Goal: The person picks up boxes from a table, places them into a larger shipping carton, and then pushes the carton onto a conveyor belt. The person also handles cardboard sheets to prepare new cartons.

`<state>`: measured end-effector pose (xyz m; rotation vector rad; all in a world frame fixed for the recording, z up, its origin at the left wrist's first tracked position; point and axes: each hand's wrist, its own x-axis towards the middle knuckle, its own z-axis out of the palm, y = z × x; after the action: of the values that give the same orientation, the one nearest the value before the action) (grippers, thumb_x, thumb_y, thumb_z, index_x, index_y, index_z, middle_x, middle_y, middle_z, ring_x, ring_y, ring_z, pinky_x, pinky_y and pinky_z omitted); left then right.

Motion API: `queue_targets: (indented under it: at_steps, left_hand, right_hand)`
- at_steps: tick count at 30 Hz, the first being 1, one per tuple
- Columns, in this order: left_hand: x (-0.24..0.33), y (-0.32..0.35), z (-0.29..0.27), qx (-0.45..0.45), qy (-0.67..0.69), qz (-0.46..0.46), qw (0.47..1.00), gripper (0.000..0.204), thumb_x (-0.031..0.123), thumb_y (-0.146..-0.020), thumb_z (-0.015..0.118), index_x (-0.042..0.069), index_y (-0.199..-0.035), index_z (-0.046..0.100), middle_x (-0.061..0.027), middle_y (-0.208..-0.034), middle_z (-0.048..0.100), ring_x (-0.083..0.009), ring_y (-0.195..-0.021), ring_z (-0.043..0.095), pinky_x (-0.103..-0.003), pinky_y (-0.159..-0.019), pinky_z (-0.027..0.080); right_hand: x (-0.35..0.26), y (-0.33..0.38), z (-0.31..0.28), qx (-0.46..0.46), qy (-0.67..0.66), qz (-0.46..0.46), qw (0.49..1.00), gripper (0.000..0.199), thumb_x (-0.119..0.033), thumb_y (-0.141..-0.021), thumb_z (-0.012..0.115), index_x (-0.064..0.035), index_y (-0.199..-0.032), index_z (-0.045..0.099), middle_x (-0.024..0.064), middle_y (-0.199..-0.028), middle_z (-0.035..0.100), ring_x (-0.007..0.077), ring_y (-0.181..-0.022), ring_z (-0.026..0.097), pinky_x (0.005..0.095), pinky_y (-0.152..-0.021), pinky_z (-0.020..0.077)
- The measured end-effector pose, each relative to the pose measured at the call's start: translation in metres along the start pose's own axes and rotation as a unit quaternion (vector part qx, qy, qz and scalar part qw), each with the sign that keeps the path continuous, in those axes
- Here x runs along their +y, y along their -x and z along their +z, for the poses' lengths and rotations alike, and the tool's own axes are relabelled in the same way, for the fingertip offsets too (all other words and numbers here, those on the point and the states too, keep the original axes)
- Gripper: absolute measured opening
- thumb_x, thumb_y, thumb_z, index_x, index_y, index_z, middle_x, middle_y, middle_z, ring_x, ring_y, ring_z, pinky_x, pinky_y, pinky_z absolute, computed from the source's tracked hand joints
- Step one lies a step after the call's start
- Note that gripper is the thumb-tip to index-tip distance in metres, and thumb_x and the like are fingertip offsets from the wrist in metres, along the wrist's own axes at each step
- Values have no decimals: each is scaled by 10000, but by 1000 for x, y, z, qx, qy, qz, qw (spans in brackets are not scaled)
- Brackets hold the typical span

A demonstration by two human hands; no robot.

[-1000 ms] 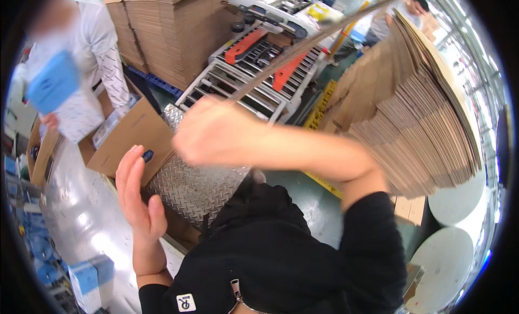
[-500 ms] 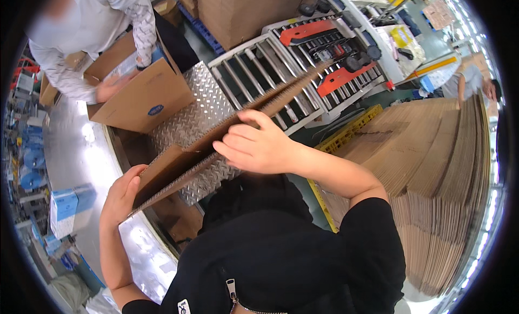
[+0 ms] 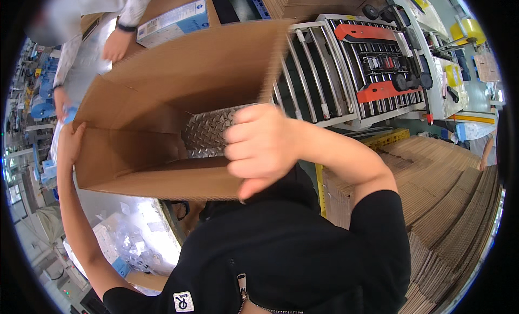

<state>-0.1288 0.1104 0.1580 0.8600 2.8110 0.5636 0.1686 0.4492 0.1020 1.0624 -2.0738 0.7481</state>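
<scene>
A brown cardboard box (image 3: pixel 216 65), spread into a wide four-sided shape, is held up in front of me. Its lower end is open, and a patterned metal plate (image 3: pixel 208 133) shows through it. My left hand (image 3: pixel 70 143) grips the box's left edge, thumb on the inner side. At the right end of the near wall, my right hand (image 3: pixel 262 149) is closed with curled fingers over the edge, slightly blurred. The wall's edge is partly hidden behind that hand.
Across from me, a co-worker's hand (image 3: pixel 116 45) is beside a blue-and-white carton (image 3: pixel 178 23) in another box. A roller conveyor (image 3: pixel 308 70) with red guides lies at the right. Flattened cardboard stacks (image 3: pixel 432 189) stand on my right. Clear plastic (image 3: pixel 135 243) lies on the metal table.
The flat-folded cardboard has been opened into a box. My left hand has moved left and up with its edge. The co-worker's box has shifted toward the top of the view.
</scene>
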Motion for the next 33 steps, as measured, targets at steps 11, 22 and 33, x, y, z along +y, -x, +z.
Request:
queue_targets:
  at_steps: [11,22,33]
  left_hand:
    - [33,78,43,-646,-4,187,740,851,401,-719,704,58,-1390,310,-252,-1380,356,-379,-1255,378,-411,-1053,298]
    - [-37,31,210,-103,794,-102,591,805,615,-881,389,75,-1441,182,-122,-1470,245,-304,-1327,278,-436,-1099,223]
    - [83,69,249,-257,654,-142,698,625,174,-825,645,22,-1353,347,-84,-1255,513,-164,-1133,502,-326,-950,411]
  right_hand:
    - [61,12,167,-457,-20,87,885,202,-269,-710,649,-80,-783,661,100,-948,628,266,-1024,559,419,-924,418]
    - [42,31,75,-306,321,420,792,721,-607,-853,385,-51,-1307,447,216,-1356,394,329,-1278,357,439,-1059,255]
    - [-3,361,-75,369,-324,769,409,656,-548,-944,289,-97,-1420,292,101,-1418,362,243,-1287,354,370,-1067,265]
